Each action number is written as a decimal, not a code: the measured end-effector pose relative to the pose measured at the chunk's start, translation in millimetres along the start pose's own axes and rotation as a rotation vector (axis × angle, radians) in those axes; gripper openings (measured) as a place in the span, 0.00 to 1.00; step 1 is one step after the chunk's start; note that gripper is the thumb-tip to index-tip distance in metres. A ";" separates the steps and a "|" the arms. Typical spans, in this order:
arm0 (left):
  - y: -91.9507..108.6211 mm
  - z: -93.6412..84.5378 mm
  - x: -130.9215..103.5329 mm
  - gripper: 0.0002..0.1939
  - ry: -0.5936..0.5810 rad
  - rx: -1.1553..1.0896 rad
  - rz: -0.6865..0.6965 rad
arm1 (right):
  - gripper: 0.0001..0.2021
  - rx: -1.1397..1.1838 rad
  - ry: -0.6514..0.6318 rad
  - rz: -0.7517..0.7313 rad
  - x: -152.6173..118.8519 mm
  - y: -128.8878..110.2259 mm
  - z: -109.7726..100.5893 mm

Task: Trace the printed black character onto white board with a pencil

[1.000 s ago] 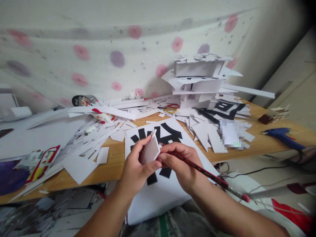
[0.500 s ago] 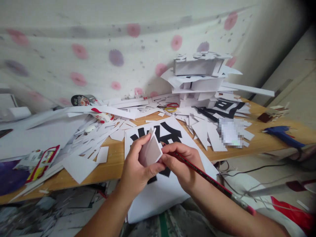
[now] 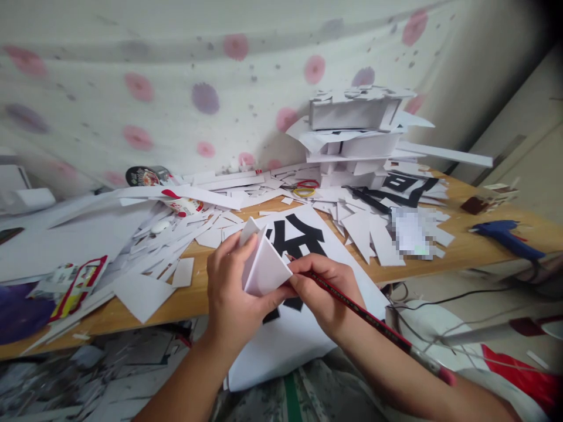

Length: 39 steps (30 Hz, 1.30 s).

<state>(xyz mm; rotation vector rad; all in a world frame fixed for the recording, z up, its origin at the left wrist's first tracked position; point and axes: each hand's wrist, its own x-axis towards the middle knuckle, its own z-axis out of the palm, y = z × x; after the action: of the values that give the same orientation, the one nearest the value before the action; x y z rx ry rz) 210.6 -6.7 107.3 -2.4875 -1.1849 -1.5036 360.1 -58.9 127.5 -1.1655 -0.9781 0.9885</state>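
My left hand [image 3: 235, 287] is closed round a small folded-looking piece made of white foam board [image 3: 267, 266], its panels standing at an angle to each other. A red and dark pencil [image 3: 352, 303] with a pink eraser end lies in my right hand [image 3: 328, 287], pinched between thumb and fingers. The pencil's tip is hidden behind the board's right corner, where my right fingertips touch or nearly touch it. Below both hands a white sheet with bold black characters [image 3: 299, 231] hangs over the table's front edge onto my lap.
White scraps [image 3: 176, 243] cover much of the wooden table [image 3: 202, 296]. A stack of white board boxes [image 3: 347, 114] rises at the back right. Scissors with red and yellow handles [image 3: 305, 189] lie before it. A blue glue gun [image 3: 505, 237] lies at the right, a snack packet [image 3: 79, 287] at the left.
My left hand has turned the white board piece, so a second panel and the angle between panels now show. My right hand stays at its corner with the pencil.
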 end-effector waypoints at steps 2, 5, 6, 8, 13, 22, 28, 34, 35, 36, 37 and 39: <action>-1.1 0.9 -1.6 0.39 0.020 0.053 0.023 | 0.05 -0.018 -0.004 0.007 0.4 5.1 -0.8; -2.4 2.6 -3.5 0.39 0.042 0.092 0.036 | 0.06 -0.059 0.000 0.006 0.8 11.9 -2.0; -2.5 3.1 -3.7 0.39 0.047 0.093 0.034 | 0.05 -0.068 0.009 0.003 1.0 13.4 -2.1; -1.8 4.2 -3.8 0.39 0.045 0.077 0.022 | 0.05 -0.075 0.020 -0.006 1.6 14.5 -1.7; 2.9 7.4 -2.3 0.36 -0.099 -0.253 -0.182 | 0.04 0.023 0.015 0.002 2.7 8.7 3.0; 5.7 11.1 -0.1 0.34 -0.336 -1.126 -0.756 | 0.07 0.473 -0.120 0.172 3.2 5.8 6.8; 6.0 10.5 0.8 0.33 -0.395 -1.278 -0.763 | 0.05 0.488 -0.105 0.142 1.4 5.0 6.2; 4.0 10.3 -3.6 0.29 -0.417 -1.329 -0.786 | 0.05 0.500 -0.097 0.142 0.4 5.7 4.8; 3.6 10.1 -4.6 0.29 -0.415 -1.328 -0.795 | 0.05 0.499 -0.097 0.145 0.5 5.7 4.5; 3.3 9.8 -5.4 0.29 -0.411 -1.328 -0.805 | 0.05 0.499 -0.096 0.149 0.6 5.8 4.2; 3.1 9.4 -6.0 0.29 -0.411 -1.330 -0.812 | 0.04 0.498 -0.095 0.152 0.7 5.7 4.0; 3.2 8.8 -6.7 0.29 -0.411 -1.339 -0.815 | 0.04 0.503 -0.093 0.158 0.9 5.5 3.9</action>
<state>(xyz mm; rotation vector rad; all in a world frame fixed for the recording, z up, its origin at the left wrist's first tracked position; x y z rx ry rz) 217.5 -9.8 98.5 -3.3854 -1.7870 -2.7975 356.0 -56.4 122.7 -0.7865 -0.6587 1.3334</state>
